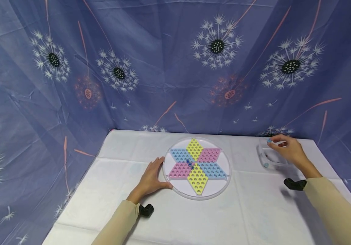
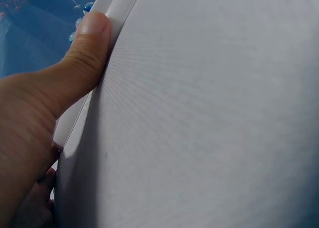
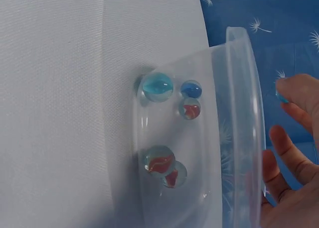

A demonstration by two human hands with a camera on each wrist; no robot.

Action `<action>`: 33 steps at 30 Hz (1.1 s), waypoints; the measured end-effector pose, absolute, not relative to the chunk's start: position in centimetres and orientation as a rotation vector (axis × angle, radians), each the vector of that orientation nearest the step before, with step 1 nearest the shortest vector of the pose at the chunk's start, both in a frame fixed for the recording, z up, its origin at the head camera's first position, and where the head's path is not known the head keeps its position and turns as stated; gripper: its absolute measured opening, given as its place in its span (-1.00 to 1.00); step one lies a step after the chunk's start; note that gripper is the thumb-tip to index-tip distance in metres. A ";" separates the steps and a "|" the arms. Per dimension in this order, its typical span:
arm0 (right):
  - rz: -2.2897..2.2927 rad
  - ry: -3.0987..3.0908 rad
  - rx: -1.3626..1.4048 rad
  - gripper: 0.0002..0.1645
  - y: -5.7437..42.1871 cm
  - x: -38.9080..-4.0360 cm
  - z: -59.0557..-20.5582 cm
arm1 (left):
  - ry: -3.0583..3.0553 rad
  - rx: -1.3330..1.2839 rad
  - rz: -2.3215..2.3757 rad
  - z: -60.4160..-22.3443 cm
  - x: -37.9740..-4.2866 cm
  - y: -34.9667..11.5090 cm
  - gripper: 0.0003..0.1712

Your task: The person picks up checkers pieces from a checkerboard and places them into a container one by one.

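Observation:
A round white Chinese checkers board (image 1: 175, 187) with a pink, yellow and light blue star lies on the table. A few blue marbles (image 1: 189, 164) sit in a short slanting row near its centre. My left hand (image 1: 151, 178) rests against the board's left rim, thumb and fingers spread along the edge. In the left wrist view, the thumb (image 2: 84, 56) touches the rim. Over at the right, my right hand (image 1: 288, 149) pinches a light blue marble (image 1: 269, 141) above a clear plastic box (image 3: 239, 88). Several marbles, such as a turquoise marble (image 3: 157, 86), show through the box.
A white cloth covers the table (image 1: 117, 190). Behind it and to the left hangs a blue curtain (image 1: 163, 68) with dandelion prints. White cloth separates the board from the box. Each wrist carries a small black camera mount (image 1: 146, 210).

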State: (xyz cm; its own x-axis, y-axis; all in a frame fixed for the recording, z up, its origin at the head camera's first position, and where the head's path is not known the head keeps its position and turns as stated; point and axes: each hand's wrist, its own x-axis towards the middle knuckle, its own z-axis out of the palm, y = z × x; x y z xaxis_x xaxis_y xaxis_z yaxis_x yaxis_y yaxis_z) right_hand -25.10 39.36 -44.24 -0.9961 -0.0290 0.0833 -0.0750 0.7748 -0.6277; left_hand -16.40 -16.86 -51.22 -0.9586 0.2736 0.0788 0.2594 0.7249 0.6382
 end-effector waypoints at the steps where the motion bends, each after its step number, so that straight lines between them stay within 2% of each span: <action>1: 1.025 -2.900 0.084 -0.38 39.4 -25.2 -44.4 | 2.898 0.449 1.068 -51.2 -16.4 -16.9 0.48; 10: 1.061 -2.967 0.075 -0.36 39.7 -25.6 -45.6 | 2.896 0.443 1.065 -51.1 -16.4 -16.9 0.48; 33: 1.028 -2.986 0.090 -0.35 39.6 -25.6 -45.3 | 2.892 0.396 1.076 -50.7 -16.1 -16.5 0.47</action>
